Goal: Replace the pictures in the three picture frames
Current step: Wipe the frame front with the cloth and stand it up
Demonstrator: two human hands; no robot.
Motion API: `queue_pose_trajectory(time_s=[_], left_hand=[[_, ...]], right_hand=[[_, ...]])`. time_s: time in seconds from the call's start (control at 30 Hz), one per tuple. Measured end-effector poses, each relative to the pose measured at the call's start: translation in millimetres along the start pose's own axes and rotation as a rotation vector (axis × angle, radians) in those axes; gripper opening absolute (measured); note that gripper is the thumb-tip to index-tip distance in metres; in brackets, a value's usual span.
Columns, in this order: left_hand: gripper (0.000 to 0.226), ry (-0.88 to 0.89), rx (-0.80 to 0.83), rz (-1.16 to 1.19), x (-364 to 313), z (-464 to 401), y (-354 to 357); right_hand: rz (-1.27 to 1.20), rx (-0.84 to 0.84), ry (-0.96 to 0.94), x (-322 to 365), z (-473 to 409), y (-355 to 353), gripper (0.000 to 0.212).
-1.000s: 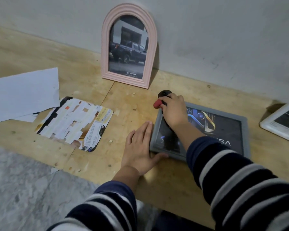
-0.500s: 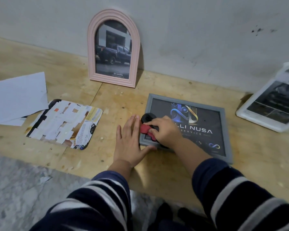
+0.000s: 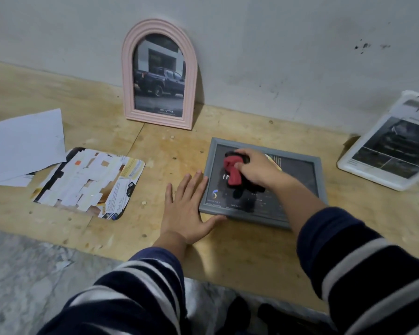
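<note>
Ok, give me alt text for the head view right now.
A right hand presses a red and black cloth on a grey picture frame lying flat on a wooden bench, while the left hand rests flat at the frame's left edge. A pink arched frame holding a truck photo leans against the wall behind.

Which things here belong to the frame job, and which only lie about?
Job: grey frame, pink frame, white frame, red-and-black cloth in right hand, left hand steadying the grey frame.

Lying about: white paper, taped card.
</note>
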State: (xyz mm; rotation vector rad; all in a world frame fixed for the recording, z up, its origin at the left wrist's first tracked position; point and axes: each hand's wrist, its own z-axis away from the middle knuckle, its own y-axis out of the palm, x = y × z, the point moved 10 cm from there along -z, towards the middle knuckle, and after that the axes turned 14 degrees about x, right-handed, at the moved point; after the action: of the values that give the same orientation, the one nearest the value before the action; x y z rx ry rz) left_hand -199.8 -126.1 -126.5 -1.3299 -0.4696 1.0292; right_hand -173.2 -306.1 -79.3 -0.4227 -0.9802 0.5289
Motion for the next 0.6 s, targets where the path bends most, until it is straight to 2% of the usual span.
queue_pose_trajectory(time_s=[0.1,0.27,0.43,0.6], left_hand=[[0.104,-0.014,0.013,0.003,2.1,-0.7,0.7],[0.101,-0.04,0.027,0.028,4.0,-2.2,0.2],[0.102,-0.057,0.048,0.015,6.0,-2.8,3.2],[0.104,-0.036,0.044,0.018,2.8,-3.4,1.9]], right_hand=[[0.147,-0.113,-0.038,14.2,-29.9,-18.0,0.048],[0.49,-0.082,-0.018,7.5,-47.0,20.2,0.049],[0.432,-0.029,-0.185,7.3,-29.4,40.6,0.042],[0.431,0.008,-0.26,7.0,5.9,57.7,0.046]])
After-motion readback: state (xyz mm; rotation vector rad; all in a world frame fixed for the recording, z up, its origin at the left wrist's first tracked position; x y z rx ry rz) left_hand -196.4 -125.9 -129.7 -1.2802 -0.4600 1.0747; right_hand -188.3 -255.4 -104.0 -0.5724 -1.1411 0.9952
